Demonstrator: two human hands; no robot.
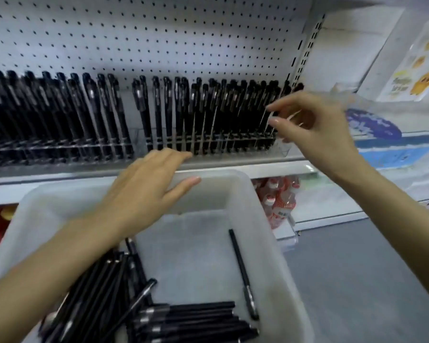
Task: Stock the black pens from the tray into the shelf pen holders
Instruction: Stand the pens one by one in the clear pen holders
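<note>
My left hand (149,186) rests released on the tray (258,219) rim; right hand (315,125) curls at the pen holders (208,142), grasp unclear. Black pens (183,320) lie at 6 o'clock; the lone pen (243,276) runs 12-to-6, nearer my left hand

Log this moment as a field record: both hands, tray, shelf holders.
left hand: open, fingers straight, extended across the tray's far rim toward the shelf edge
right hand: fingers curled at the right end of the pen row; unclear whether it pinches a pen
tray: translucent, holds loose black pens heaped near-left, with a lone pen at right
shelf pen holders: clear, packed with upright black pens; one gap left of centre
</note>
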